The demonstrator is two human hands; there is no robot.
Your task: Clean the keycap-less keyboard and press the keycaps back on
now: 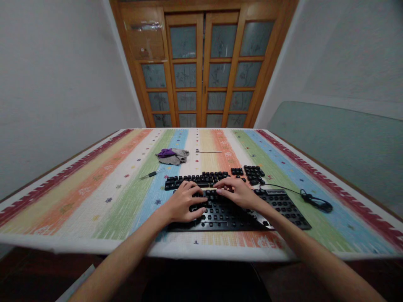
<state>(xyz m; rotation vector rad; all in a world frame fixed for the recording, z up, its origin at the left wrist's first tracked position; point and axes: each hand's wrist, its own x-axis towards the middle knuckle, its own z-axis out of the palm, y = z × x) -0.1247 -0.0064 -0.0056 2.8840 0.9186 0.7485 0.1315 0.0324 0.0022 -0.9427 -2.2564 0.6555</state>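
A black keyboard (217, 222) lies near the table's front edge, with bare switch stems showing over much of it. Over its left part is my left hand (185, 203), fingers apart, the thumb and fingertips resting on or just above the switches. My right hand (239, 193) reaches to the keyboard's top edge, its thumb and fingers closed together; whatever they pinch is too small and dark to make out. Just beyond the keyboard, loose black keycaps (176, 181) stand in rows, partly hidden by my hands. Another group of keycaps (254, 173) sits to the right.
A wire keycap puller (152, 173) with a black handle lies at the left. Behind it is a crumpled grey and purple cloth (172, 156). A thin rod (210, 152) lies farther back. The keyboard's coiled cable (316, 202) rests on the right of the striped tablecloth (122, 201).
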